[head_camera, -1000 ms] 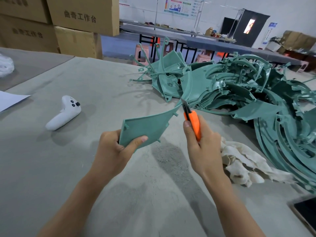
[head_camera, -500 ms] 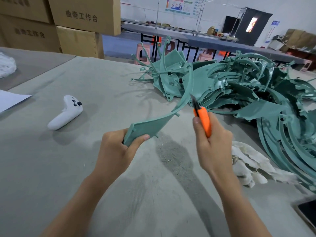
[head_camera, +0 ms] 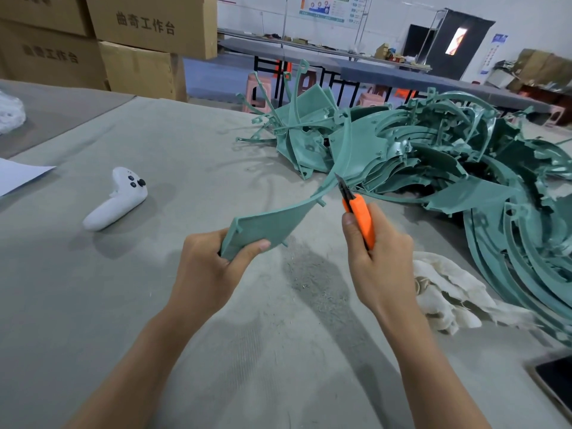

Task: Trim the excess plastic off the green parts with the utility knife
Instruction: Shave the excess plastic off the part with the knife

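My left hand [head_camera: 210,267] grips the near corner of a curved green plastic part [head_camera: 272,222], thumb on top, holding it above the table. The part sweeps up and to the right in a long thin arc. My right hand [head_camera: 376,261] grips an orange utility knife [head_camera: 360,216]. Its blade tip touches the part's curved edge, just right of a small nub. A big pile of green parts [head_camera: 448,168] lies on the table behind and to the right.
A white game-style controller [head_camera: 116,199] lies at the left on the grey felt table [head_camera: 123,305]. A crumpled white cloth [head_camera: 448,292] sits right of my right hand. Cardboard boxes [head_camera: 123,41] stand at the back left. A dark phone [head_camera: 557,385] lies at the lower right.
The knife blade has come back against the part's curved edge after being slightly right of it. The held part shows more of its flat face than half a second ago.
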The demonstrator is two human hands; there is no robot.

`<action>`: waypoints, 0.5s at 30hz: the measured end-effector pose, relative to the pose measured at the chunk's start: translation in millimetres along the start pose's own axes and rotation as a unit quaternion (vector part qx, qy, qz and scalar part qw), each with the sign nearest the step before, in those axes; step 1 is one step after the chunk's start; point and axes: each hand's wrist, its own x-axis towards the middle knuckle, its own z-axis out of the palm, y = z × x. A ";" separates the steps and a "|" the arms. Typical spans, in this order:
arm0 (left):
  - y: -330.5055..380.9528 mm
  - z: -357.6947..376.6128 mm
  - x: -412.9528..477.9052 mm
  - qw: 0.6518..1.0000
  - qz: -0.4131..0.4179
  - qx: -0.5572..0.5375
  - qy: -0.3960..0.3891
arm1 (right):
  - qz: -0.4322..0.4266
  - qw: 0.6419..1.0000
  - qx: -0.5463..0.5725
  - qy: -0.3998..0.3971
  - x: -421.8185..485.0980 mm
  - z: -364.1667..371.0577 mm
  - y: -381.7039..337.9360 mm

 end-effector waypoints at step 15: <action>-0.2 9.2 -3.5 0.998 -0.063 -0.002 0.006 | 0.004 0.993 0.114 0.036 -9.8 14.1 -22.7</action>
